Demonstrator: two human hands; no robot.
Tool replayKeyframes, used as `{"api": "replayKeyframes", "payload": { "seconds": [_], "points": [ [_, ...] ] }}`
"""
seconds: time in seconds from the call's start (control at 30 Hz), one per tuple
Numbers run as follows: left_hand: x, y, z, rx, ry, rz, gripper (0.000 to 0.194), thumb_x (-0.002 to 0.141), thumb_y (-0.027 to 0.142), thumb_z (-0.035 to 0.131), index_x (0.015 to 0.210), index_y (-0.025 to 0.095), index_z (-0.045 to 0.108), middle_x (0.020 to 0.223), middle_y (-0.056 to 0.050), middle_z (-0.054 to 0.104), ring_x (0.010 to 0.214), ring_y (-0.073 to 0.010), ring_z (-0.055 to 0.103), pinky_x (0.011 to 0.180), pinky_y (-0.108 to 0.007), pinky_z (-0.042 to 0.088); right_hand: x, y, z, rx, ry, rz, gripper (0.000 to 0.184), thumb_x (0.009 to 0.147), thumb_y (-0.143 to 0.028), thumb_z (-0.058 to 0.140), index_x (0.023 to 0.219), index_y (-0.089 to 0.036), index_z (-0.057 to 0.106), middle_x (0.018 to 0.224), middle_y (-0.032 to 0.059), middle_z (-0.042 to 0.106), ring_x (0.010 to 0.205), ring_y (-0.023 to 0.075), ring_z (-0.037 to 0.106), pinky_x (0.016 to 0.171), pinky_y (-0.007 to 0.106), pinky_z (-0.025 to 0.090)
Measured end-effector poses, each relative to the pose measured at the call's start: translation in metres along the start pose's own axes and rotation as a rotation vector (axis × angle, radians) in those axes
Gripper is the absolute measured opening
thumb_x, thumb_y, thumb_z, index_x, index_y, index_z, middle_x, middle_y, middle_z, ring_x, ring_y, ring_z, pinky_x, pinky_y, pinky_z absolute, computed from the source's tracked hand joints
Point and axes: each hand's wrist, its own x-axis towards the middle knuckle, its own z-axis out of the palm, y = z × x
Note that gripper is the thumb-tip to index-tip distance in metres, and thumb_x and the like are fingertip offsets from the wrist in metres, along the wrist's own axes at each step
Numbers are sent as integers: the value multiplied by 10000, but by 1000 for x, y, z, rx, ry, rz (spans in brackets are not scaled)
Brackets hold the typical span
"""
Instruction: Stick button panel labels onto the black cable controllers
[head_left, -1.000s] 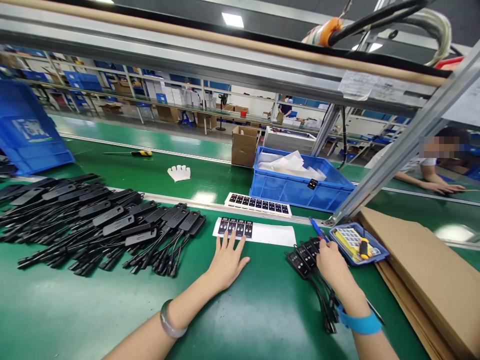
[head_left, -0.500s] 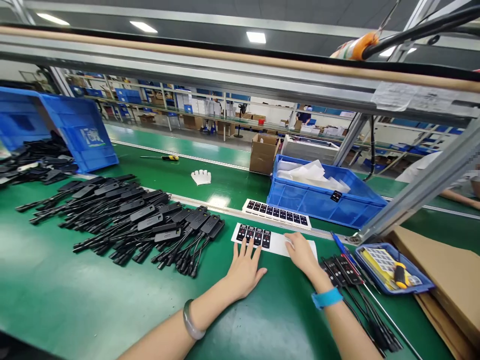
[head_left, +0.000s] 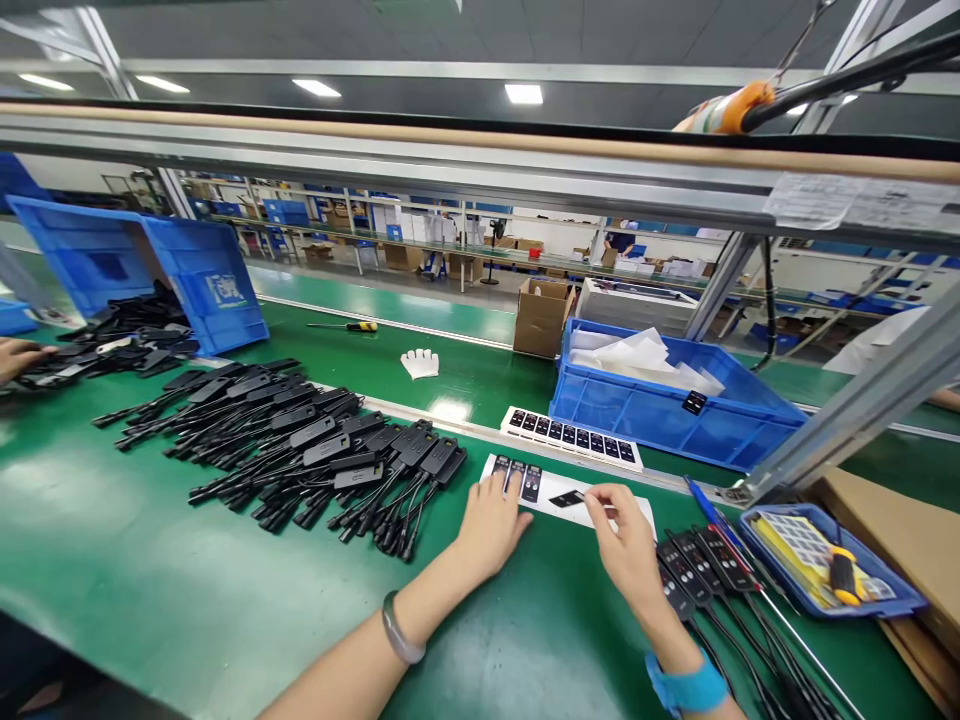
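A white backing sheet (head_left: 553,485) lies on the green bench, with a few black stickers (head_left: 532,484) at its left end. My left hand (head_left: 489,525) is spread flat over that end, fingertips on the stickers. Between the thumb and forefinger of my right hand (head_left: 621,540) is a single black sticker (head_left: 566,498), tilted above the sheet's bare part. Right of that hand, several black cabled devices (head_left: 686,570) with printed faces lie side by side. A large pile of plain black cabled devices (head_left: 322,445) spreads out to the left.
A second sticker sheet (head_left: 570,437) lies by the blue bin (head_left: 675,430) of white paper. A tipped blue crate (head_left: 206,285) spills devices near another person's hand (head_left: 21,358). A glove (head_left: 420,363), screwdriver (head_left: 360,326), small blue tray (head_left: 885,608) and metal post (head_left: 855,385) stand around.
My right hand has lifted one black sticker off the sheet and now pinches it. My left hand stays on the sheet. Another person's hand has come into view at the far left.
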Motion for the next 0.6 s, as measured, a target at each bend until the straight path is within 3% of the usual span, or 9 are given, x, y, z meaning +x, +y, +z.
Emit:
{"api": "replayKeyframes", "payload": {
  "seconds": [0.13, 0.27, 0.33, 0.47, 0.53, 0.6],
  "points": [
    [16, -44, -24, 91, 86, -271, 456, 881, 149, 383, 1323, 37, 388, 1121, -231, 528, 1023, -320, 512, 822, -465, 427, -33, -6, -21, 129, 47, 155, 226, 899, -414, 461, 855, -215, 560, 745, 12, 558, 646, 165, 529, 593, 275, 425],
    [18, -70, -34, 105, 72, -401, 328, 870, 159, 372, 1122, 16, 526, 975, -226, 551, 930, -331, 559, 755, -446, 454, -53, -1, -21, 251, 62, 284, 234, 891, -444, 470, 856, -225, 545, 665, -13, 517, 597, 161, 500, 563, 270, 393],
    [16, -68, -37, 71, 48, -393, 277, 861, 193, 408, 1032, 30, 552, 964, -209, 542, 879, -315, 588, 707, -404, 471, -56, 1, -18, 320, 56, 319, 227, 894, -444, 469, 858, -229, 535, 651, -17, 511, 624, 169, 512, 595, 277, 399],
    [11, -45, -41, -56, 18, -286, 273, 860, 294, 458, 1056, 115, 521, 1004, -128, 516, 787, -229, 623, 648, -327, 485, -57, 2, -16, 459, 49, 345, 186, 898, -421, 485, 884, -239, 517, 648, -35, 488, 616, 154, 504, 649, 285, 406],
    [6, -27, -41, -297, -32, -204, 253, 846, 341, 499, 1027, 165, 501, 955, -68, 539, 774, -180, 617, 655, -284, 483, -58, 0, -17, 515, 45, 359, 169, 897, -410, 493, 900, -243, 518, 678, -36, 488, 603, 141, 499, 638, 280, 407],
    [-2, -8, -37, -759, -194, -190, 253, 835, 395, 520, 966, 187, 461, 839, -19, 559, 645, -130, 583, 566, -242, 457, -58, -2, -19, 551, 31, 377, 163, 897, -403, 498, 905, -243, 523, 704, -34, 487, 588, 131, 489, 609, 271, 405]
  ]
}}
